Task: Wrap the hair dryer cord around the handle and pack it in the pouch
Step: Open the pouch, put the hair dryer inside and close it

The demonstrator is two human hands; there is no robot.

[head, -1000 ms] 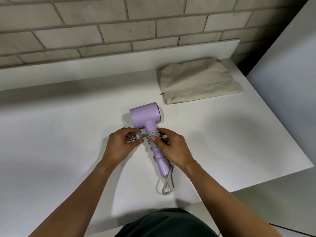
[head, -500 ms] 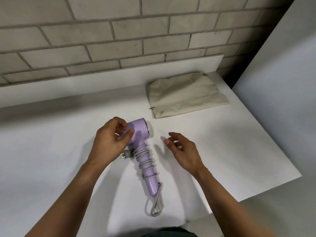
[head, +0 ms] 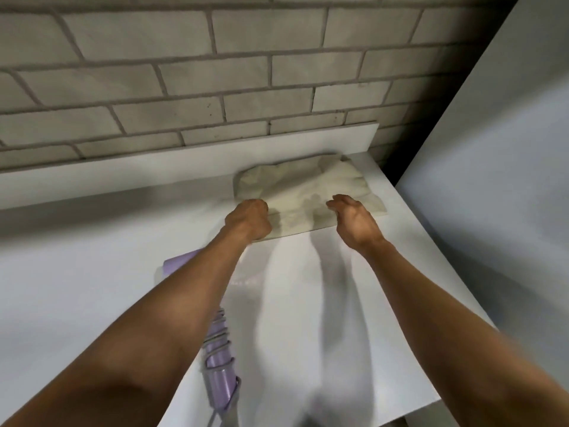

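The beige fabric pouch [head: 311, 192] lies rumpled on the white counter [head: 92, 272], up against the counter's low white back ledge [head: 138, 177]. The left hand [head: 248, 221] sits at the pouch's near left corner with its fingers curled into a tight fist shape, touching the cloth. The blur hides whether it actually pinches the fabric, so I cannot tell. The right hand [head: 354, 220] hovers over the pouch's near right part, fingers loosely bent and spread, grasping nothing.

The lilac hair dryer [head: 177, 263] lies on the counter on the person's side of the pouch and apart from it, untouched by either hand. The left forearm crosses over most of it, so only a bit of the head and the handle [head: 220, 380] show. The grey cord [head: 215, 337] is coiled in several turns around the handle, with a loose end trailing past the handle's tip — away from the pouch. Behind the pouch rises a grey brick wall [head: 184, 87]
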